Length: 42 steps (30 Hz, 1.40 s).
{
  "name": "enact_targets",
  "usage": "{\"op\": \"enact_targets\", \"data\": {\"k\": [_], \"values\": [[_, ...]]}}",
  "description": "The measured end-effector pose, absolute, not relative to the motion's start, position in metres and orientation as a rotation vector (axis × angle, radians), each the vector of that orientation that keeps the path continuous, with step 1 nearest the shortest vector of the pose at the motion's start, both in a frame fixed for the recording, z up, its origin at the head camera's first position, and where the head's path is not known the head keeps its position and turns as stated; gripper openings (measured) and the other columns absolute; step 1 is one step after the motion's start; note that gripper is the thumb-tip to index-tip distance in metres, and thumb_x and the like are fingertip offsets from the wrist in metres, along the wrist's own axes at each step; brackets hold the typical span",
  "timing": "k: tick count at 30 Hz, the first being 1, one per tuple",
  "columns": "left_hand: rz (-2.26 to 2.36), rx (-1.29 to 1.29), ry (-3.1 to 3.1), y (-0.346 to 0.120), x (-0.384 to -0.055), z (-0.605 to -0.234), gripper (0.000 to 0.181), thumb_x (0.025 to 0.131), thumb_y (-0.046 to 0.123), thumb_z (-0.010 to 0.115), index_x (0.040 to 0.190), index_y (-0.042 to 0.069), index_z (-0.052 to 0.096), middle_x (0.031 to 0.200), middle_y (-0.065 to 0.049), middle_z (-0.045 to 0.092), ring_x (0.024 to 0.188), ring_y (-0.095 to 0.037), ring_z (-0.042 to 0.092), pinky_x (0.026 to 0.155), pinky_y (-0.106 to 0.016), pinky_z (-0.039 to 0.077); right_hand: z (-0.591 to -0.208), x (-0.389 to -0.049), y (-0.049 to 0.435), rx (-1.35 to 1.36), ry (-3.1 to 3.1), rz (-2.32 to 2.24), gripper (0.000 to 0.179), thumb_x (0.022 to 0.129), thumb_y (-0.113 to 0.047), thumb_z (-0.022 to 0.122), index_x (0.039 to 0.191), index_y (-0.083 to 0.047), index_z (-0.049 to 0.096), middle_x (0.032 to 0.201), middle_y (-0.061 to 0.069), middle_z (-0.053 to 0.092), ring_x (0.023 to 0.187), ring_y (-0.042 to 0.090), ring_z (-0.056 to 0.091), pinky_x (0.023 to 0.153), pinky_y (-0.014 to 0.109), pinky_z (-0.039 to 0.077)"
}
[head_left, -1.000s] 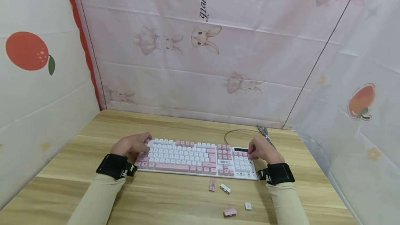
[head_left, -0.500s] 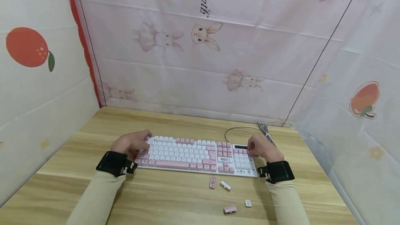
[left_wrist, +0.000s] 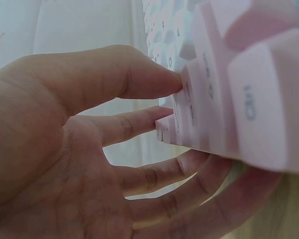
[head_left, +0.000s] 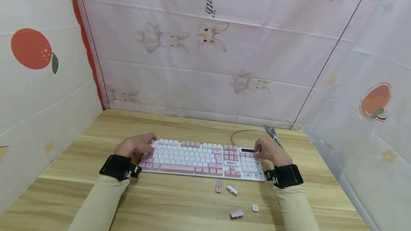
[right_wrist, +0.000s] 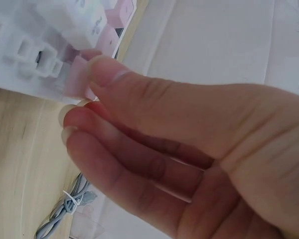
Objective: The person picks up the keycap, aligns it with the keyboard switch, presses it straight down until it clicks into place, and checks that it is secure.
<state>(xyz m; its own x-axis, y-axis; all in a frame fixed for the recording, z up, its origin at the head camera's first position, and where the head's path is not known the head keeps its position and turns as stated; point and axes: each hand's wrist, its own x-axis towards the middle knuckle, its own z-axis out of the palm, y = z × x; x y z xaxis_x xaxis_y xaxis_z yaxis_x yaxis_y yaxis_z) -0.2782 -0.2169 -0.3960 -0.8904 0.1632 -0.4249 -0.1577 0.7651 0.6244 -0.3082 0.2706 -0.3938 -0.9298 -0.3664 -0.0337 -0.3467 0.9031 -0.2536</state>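
Observation:
A pink and white keyboard (head_left: pixel 184 168) lies across the table. My left hand (head_left: pixel 136 144) holds its left end, thumb (left_wrist: pixel 154 79) on top of the edge keys and fingers spread along the side and underneath. At the upper right corner, my right hand (head_left: pixel 269 150) pinches a pink keycap (right_wrist: pixel 77 77) between thumb and index finger, right at the number pad's top row. Bare switch spots (right_wrist: pixel 40 55) show in the pad's right column beside it. The right hand's other fingers curl behind the keyboard's edge. The keycap's underside is hidden.
In front of the keyboard lie loose keycaps: a long pink one (head_left: pixel 218 186), a long white one (head_left: pixel 232 190), a small white one (head_left: pixel 255 208) and another pink one (head_left: pixel 237 214). A tied grey cable (head_left: pixel 272 133) lies behind the right hand. Printed curtains (head_left: pixel 179 92) enclose the table.
The head view has tilted slightly, so the scene sits a little higher in the picture. Both hands keep their places on the keyboard, and the loose keycaps lie as before.

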Motion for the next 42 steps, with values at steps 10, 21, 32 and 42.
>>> {"op": "enact_targets", "data": {"k": [10,21,32,42], "values": [[0.929,0.041,2.509,-0.217,-0.278,-0.395,0.054,0.095,0.008,0.059,0.145,0.004,0.039,0.139,-0.029,0.044,0.096,-0.032,0.062,0.065,-0.042,0.061,-0.386,-0.302,0.264,-0.566,2.979,-0.385,0.007,0.083,-0.003,0.082,0.086,-0.006,0.076,0.081,0.004,0.067,0.074,0.017,0.056,0.066,0.030,0.048],[0.938,0.031,2.501,-0.219,-0.278,-0.396,0.053,0.095,0.009,0.059,0.145,0.005,0.040,0.136,-0.028,0.046,0.096,-0.033,0.062,0.065,-0.043,0.062,-0.371,-0.289,0.249,-0.678,2.938,-0.420,0.008,0.086,-0.001,0.079,0.091,-0.006,0.076,0.083,0.002,0.068,0.077,0.014,0.057,0.071,0.031,0.051],[0.934,0.028,2.504,-0.220,-0.279,-0.398,0.054,0.096,0.011,0.060,0.145,0.006,0.040,0.136,-0.027,0.046,0.097,-0.033,0.061,0.065,-0.043,0.062,-0.356,-0.272,0.234,-0.747,2.908,-0.420,0.015,0.084,-0.005,0.081,0.098,-0.007,0.078,0.087,0.001,0.070,0.079,0.011,0.059,0.071,0.029,0.051],[0.960,0.011,2.497,-0.218,-0.277,-0.396,0.054,0.096,0.011,0.061,0.146,0.006,0.041,0.133,-0.027,0.049,0.096,-0.034,0.063,0.066,-0.044,0.062,-0.352,-0.265,0.230,-0.823,2.866,-0.487,0.016,0.085,-0.005,0.081,0.100,-0.006,0.077,0.094,0.006,0.074,0.084,0.012,0.063,0.073,0.029,0.054]]}}
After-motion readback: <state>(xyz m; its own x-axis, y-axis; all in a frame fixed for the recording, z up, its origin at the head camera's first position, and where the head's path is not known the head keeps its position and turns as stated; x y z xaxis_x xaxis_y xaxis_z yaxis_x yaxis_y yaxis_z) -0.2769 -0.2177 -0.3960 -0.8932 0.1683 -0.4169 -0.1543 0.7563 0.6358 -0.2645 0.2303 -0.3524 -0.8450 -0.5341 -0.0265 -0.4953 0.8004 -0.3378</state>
